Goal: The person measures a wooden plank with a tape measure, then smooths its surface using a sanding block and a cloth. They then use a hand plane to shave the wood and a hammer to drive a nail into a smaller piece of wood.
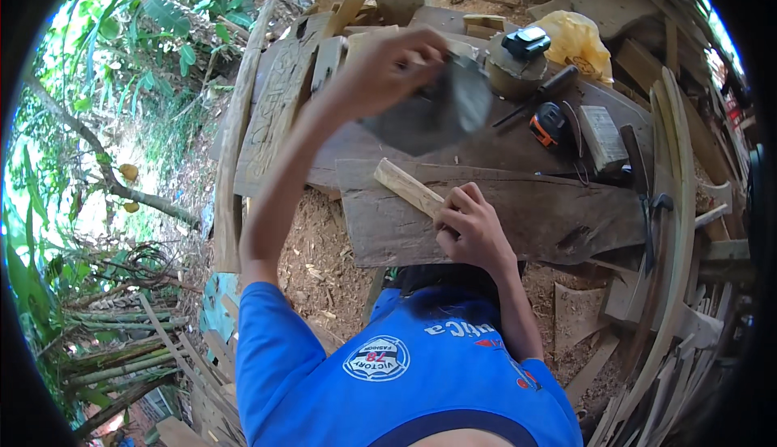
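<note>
My raised left hand (392,70) has its fingers closed over the far part of the workbench. Just beyond and below them is a dark grey, flat, sheet-like thing (429,119), smeared by motion, with a lighter facet at its right. It seems to hang from the fingers; its kind cannot be made out. My right hand (476,224) is closed round the near end of a short pale wooden stick (405,186). The stick slants away to the left over a wide worn plank (518,204) in front of me.
An orange-and-black tape measure (549,125), a dark-handled tool (538,95), a pale block (604,138) and a hammer (660,204) lie to the right. Behind them stand a round container (514,78) with a black device on top and a yellow plastic bag (579,42). Boards crowd both sides.
</note>
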Action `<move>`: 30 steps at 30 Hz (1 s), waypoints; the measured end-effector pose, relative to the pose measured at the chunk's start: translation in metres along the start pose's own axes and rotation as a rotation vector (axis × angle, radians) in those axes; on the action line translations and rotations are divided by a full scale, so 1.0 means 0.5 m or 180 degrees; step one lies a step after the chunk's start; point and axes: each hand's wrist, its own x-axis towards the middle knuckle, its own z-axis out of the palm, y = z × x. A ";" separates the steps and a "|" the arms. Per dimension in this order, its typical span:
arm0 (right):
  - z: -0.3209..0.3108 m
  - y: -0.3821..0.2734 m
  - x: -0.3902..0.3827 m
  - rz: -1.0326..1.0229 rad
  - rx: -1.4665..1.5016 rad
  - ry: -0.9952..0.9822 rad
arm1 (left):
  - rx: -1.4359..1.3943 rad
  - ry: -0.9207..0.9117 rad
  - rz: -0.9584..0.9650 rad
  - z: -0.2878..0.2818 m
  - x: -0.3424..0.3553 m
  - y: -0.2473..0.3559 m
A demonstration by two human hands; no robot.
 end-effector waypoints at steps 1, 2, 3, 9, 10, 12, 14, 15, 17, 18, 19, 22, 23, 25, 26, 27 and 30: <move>0.000 0.006 -0.001 0.0008 -0.0030 0.0061 | -0.0224 -0.0502 -0.0230 0.045 0.018 -0.003; 0.001 0.003 0.000 -0.0024 -0.0045 0.0108 | 0.0203 -0.0621 0.0579 0.088 0.030 -0.026; 0.001 0.002 0.001 -0.0052 -0.0060 0.0155 | 0.0007 -0.1024 0.0680 0.138 0.020 -0.058; -0.001 0.010 0.000 -0.0063 0.0047 0.0240 | 0.0160 -0.2313 0.0516 0.208 -0.059 -0.166; 0.000 0.008 0.002 -0.0077 0.0086 0.0267 | 0.0053 -0.2339 0.0467 0.183 -0.075 -0.176; -0.003 0.011 -0.004 0.0001 0.0044 0.0248 | -0.0087 -0.2288 0.0254 0.138 -0.117 -0.196; -0.004 0.012 -0.002 0.0024 0.0064 0.0216 | -0.0055 -0.2115 -0.0079 0.077 -0.163 -0.214; -0.005 0.010 -0.003 0.0073 0.0101 0.0199 | -0.0004 -0.2060 -0.0386 0.047 -0.189 -0.220; -0.006 0.003 -0.003 0.0157 0.0166 0.0176 | 0.0114 -0.1925 -0.0984 -0.010 -0.245 -0.232; -0.003 0.000 -0.003 0.0159 0.0226 0.0150 | 0.0037 -0.1677 -0.1170 -0.036 -0.281 -0.238; -0.001 -0.003 -0.003 0.0145 0.0253 0.0121 | 0.0117 -0.1745 -0.1452 -0.066 -0.309 -0.238; -0.002 -0.003 -0.006 0.0185 0.0279 0.0051 | 0.0665 -0.2527 -0.2348 -0.123 -0.332 -0.202; -0.003 0.002 -0.007 0.0233 0.0280 0.0040 | 0.1106 -0.3175 -0.2679 -0.145 -0.296 -0.161; -0.004 0.000 -0.003 0.0197 0.0315 0.0002 | 0.1185 -0.3449 -0.2741 -0.186 -0.289 -0.126; -0.004 0.001 -0.003 0.0194 0.0307 -0.0008 | 0.1204 -0.3598 -0.2753 -0.196 -0.278 -0.107; -0.004 0.001 -0.004 0.0196 0.0299 -0.0014 | 0.1002 -0.3114 -0.2632 -0.203 -0.259 -0.091; -0.006 0.000 -0.003 0.0280 0.0307 -0.0058 | 0.0778 -0.1582 -0.1954 -0.187 -0.173 -0.039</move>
